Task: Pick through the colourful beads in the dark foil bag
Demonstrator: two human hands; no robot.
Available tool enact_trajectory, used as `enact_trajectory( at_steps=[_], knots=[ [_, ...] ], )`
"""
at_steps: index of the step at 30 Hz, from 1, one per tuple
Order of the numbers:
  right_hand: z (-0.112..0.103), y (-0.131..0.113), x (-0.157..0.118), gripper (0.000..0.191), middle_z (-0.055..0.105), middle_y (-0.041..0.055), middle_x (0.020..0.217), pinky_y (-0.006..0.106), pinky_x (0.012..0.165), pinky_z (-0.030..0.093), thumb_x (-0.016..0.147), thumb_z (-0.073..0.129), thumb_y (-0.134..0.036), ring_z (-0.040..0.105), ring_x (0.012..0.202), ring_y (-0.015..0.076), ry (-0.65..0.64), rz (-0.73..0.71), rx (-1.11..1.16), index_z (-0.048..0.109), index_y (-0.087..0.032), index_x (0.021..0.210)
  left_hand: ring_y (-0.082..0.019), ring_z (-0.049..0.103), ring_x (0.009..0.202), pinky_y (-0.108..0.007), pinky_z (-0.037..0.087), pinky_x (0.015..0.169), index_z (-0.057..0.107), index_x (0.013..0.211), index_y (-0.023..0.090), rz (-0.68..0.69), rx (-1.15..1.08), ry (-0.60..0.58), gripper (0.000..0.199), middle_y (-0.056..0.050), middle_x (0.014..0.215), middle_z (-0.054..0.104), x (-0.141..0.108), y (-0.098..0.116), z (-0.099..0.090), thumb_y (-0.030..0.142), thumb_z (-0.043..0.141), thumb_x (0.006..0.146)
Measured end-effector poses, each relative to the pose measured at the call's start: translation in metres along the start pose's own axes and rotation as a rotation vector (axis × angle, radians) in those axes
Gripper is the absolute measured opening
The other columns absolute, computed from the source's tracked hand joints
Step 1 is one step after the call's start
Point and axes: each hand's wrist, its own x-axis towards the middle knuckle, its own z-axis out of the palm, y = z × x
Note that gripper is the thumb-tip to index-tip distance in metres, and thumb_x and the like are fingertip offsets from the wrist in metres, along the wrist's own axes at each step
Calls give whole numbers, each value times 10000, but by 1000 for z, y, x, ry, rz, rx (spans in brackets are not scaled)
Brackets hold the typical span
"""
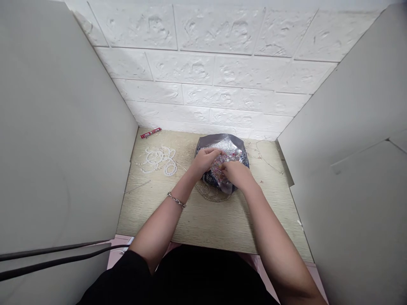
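A dark patterned pouch with a silvery lining lies opened out on the table. Many small, mostly pink and multicoloured beads fill it. My left hand is over the pouch's left side, thumb and fingers drawn together above the beads; what they hold, if anything, is too small to name. From the right, my right hand reaches into the beads with its fingers curled together, the fingertips partly hidden. Below the pouch, a pale beaded strand curves on the tabletop.
White bead strands lie coiled to the left on the wooden table. At the back left is a small red packet. Thin strands lie to the right. Grey panels stand on both sides, a white brick-pattern wall behind.
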Motion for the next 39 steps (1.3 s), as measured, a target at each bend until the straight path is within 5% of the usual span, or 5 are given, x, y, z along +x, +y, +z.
enact_trajectory(
  at_steps=[19, 24, 30, 34, 39],
  knots=[
    [7, 2, 3, 166, 574, 44, 699, 250, 523, 305, 695, 424, -271, 494, 625, 155, 30, -95, 216, 548, -198, 777, -16, 193, 310, -170, 148, 339, 558, 688, 132, 13, 40, 47, 232, 86, 352, 224, 0, 1, 0, 331, 439, 686],
    [7, 3, 9, 142, 420, -18, 511, 221, 428, 269, 703, 329, -272, 364, 443, 93, 140, 39, 828, 398, -192, 609, -16, 184, 302, -171, 137, 328, 547, 671, 133, 24, 10, 40, 208, 87, 350, 224, 1, 2, 0, 312, 441, 681],
    [1, 6, 15, 72, 201, -85, 422, 196, 311, 73, 611, 344, -246, 107, 327, 46, -197, 185, 1620, 302, -204, 571, -17, 184, 305, -170, 142, 325, 545, 672, 131, 32, 24, 39, 216, 86, 365, 217, 1, 2, 1, 321, 443, 676],
    [1, 6, 13, 132, 212, -89, 416, 193, 312, 87, 626, 417, -302, 138, 325, 39, -165, 158, 1457, 359, -196, 572, -20, 191, 313, -169, 148, 331, 542, 674, 135, 33, 25, 33, 212, 85, 371, 210, 1, 2, 0, 320, 438, 676],
    [4, -1, 7, 201, 407, -33, 405, 218, 399, 250, 617, 509, -332, 363, 402, 80, 44, -19, 712, 512, -166, 504, -27, 214, 331, -175, 178, 357, 548, 678, 140, 55, 51, 48, 234, 81, 373, 232, 2, 0, -1, 338, 424, 675]
  ],
)
